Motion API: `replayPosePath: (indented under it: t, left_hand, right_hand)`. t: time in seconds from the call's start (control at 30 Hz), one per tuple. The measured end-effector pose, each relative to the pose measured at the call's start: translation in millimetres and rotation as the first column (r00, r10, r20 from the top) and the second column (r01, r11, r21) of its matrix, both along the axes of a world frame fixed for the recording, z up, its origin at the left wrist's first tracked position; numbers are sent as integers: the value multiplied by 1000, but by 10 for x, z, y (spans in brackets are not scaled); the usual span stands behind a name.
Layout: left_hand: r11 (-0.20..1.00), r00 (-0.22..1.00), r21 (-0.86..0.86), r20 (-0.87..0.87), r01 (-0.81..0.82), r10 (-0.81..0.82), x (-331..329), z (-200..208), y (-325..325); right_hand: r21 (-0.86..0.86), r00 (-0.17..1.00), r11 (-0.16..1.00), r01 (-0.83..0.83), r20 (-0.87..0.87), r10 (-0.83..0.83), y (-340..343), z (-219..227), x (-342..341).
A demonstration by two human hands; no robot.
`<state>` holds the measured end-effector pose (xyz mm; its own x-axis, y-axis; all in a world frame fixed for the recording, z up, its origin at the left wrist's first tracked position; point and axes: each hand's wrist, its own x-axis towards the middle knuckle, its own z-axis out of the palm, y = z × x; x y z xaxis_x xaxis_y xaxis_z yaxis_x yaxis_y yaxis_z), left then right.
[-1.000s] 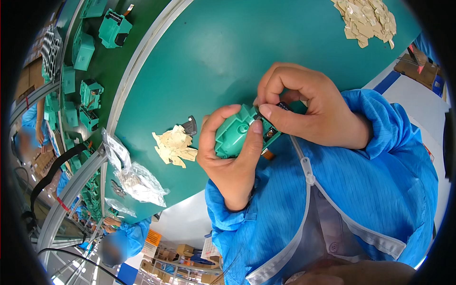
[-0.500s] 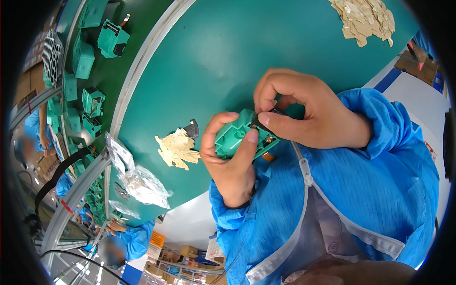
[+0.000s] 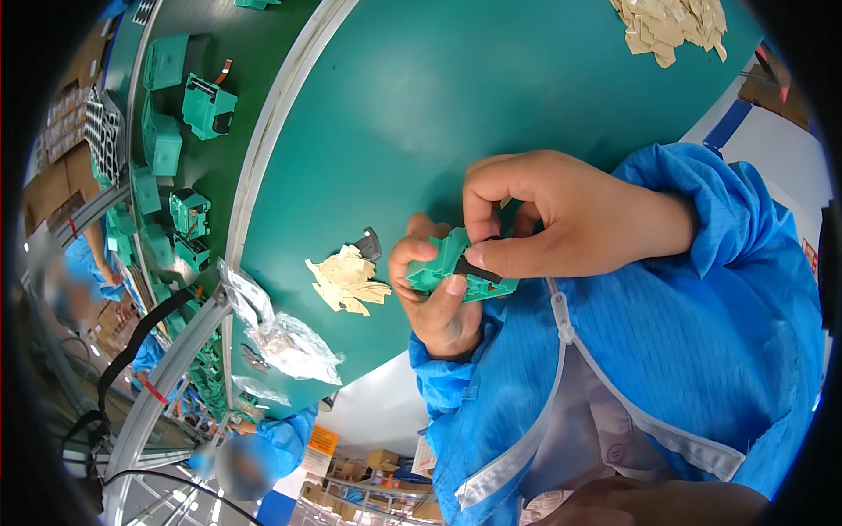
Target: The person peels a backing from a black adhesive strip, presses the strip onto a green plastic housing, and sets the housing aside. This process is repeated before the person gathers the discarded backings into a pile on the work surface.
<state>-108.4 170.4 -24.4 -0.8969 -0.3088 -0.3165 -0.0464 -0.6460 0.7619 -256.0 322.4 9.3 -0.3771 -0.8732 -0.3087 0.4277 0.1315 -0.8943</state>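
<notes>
My left hand (image 3: 445,320) is closed around a green plastic housing (image 3: 444,254), its thumb on the near side and fingers on the far side. A black strip-like part (image 3: 474,270) lies across the housing. Above it, my right hand (image 3: 561,215) is closed, thumb and fingertips pinched together at the black part's upper end. What exactly sits between those fingertips is partly hidden. To the left of my hands a pile of beige paper pieces (image 3: 347,280) lies on the green table (image 3: 386,131), with a small dark grey piece (image 3: 368,244) at its edge.
More beige pieces (image 3: 675,28) are heaped at the far right. Clear plastic bags (image 3: 298,346) lie at the table's left corner. Beyond the metal edge rail (image 3: 263,140), a belt carries several green housings (image 3: 209,107). Another person in a blue sleeve (image 3: 291,438) is at lower left.
The view has shifted, so the table things appear farther right. My right fingertips have come down closer onto the housing, and more of the black part shows along it. My left hand keeps its hold.
</notes>
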Motion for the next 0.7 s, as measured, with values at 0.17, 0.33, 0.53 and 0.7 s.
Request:
replayPosePath:
  t: [0.17, 0.33, 0.53, 0.7]
  left_hand:
    - [992, 993, 95, -77, -82, 90, -87, 13, 87]
    - [988, 991, 122, -91, -91, 102, -111, 20, 95]
    - [987, 992, 139, -86, -82, 94, -83, -6, 76]
    - [986, 991, 149, -93, -80, 94, -78, -10, 82]
  right_hand:
    - [5, 998, 1000, -21, -55, 21, -13, -23, 6]
    - [34, 999, 999, -35, -33, 36, -9, 21, -23]
    - [47, 999, 998, -40, 0, 40, -10, 9, -14]
    - [54, 999, 997, -51, 3, 51, -19, 9, -12]
